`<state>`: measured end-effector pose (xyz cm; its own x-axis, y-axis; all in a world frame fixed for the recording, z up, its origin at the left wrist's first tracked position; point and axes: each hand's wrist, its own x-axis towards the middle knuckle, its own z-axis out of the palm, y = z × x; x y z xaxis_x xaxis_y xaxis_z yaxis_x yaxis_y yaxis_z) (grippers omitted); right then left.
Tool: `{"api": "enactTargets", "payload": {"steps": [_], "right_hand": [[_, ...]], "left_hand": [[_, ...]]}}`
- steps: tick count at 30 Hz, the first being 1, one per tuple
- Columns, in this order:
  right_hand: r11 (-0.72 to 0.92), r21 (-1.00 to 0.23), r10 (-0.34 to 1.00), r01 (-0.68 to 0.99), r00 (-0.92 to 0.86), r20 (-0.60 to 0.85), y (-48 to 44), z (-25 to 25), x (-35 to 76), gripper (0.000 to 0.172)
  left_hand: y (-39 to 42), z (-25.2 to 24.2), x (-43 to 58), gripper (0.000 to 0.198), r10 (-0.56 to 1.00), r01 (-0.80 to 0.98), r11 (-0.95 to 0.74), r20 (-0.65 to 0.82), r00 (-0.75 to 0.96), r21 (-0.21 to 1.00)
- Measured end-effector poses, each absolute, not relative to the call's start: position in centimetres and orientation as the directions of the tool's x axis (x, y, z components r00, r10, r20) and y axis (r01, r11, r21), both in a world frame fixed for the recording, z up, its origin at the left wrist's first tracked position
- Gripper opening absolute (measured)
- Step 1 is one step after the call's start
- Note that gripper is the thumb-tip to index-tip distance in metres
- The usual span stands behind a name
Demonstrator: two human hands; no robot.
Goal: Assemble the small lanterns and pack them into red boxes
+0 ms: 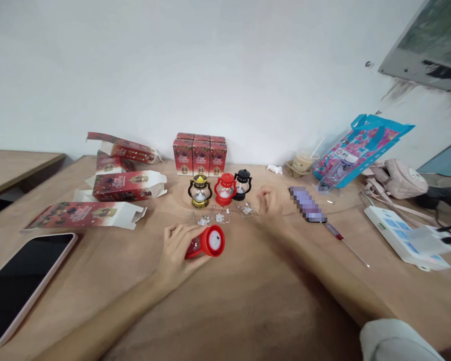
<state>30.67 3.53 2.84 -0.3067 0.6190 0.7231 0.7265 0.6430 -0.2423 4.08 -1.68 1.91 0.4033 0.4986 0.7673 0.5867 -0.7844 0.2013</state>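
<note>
My left hand [179, 249] is wrapped round a small red toy lantern [208, 242] lying on its side on the wooden table [248, 301], its white base facing me. My right hand [269, 202] is blurred by motion; it hovers near small wire handles and loose parts [221, 216] lying just in front of three upright mini lanterns: gold [200, 191], red [225, 189] and black [242, 184]. Whether its fingers hold anything is unclear.
Three red boxes [200, 154] stand by the wall; opened red boxes [128, 184] lie at the left. A phone [20, 281] lies at the near left. A red-handled screwdriver [342, 242], a power strip [402, 236], a drink cup [303, 161], a blue bag [361, 148] and a pink bag [396, 179] sit on the right.
</note>
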Motion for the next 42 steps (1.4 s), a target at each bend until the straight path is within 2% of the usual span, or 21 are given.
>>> {"api": "enactTargets", "payload": {"steps": [3,10,14,18,20,25,28,36,42], "right_hand": [[0.491,-0.259,0.633,0.832,-0.137,0.762,5.9,2.1,34.5,0.03],[0.483,-0.187,0.709,0.855,-0.257,0.656,5.2,0.2,35.7,0.016],[0.478,-0.197,0.712,0.856,-0.246,0.658,3.8,1.2,34.6,0.017],[0.588,-0.347,0.661,0.73,-0.187,0.727,0.4,3.4,31.1,0.017],[0.705,-0.362,0.619,0.61,-0.28,0.734,-1.4,4.3,28.8,0.01],[0.862,-0.208,0.412,0.462,-0.398,0.82,-2.8,4.5,25.2,0.009],[0.869,-0.162,0.369,0.467,-0.394,0.842,-2.4,4.1,24.8,0.009],[0.876,-0.237,0.403,0.42,-0.368,0.838,-2.5,3.7,24.5,0.009],[0.886,-0.209,0.373,0.415,-0.366,0.853,-2.6,3.3,24.4,0.012]], "left_hand": [[-1.7,1.8,4.0,0.035,0.503,0.579,-0.787,0.765,0.402,0.213],[-1.5,1.1,3.8,0.038,0.502,0.558,-0.803,0.744,0.442,0.209],[-1.5,1.1,3.8,0.037,0.505,0.559,-0.802,0.74,0.444,0.212],[-1.6,1.3,3.9,0.039,0.512,0.548,-0.804,0.736,0.443,0.229],[-1.7,1.5,4.0,0.042,0.505,0.533,-0.814,0.735,0.453,0.23],[-1.8,1.8,4.1,0.044,0.479,0.491,-0.839,0.745,0.463,0.234],[-1.9,1.7,4.2,0.043,0.482,0.468,-0.846,0.744,0.464,0.256],[-2.0,1.6,4.1,0.043,0.482,0.424,-0.859,0.729,0.485,0.286],[-2.0,1.6,4.1,0.042,0.472,0.406,-0.867,0.733,0.489,0.288]]}}
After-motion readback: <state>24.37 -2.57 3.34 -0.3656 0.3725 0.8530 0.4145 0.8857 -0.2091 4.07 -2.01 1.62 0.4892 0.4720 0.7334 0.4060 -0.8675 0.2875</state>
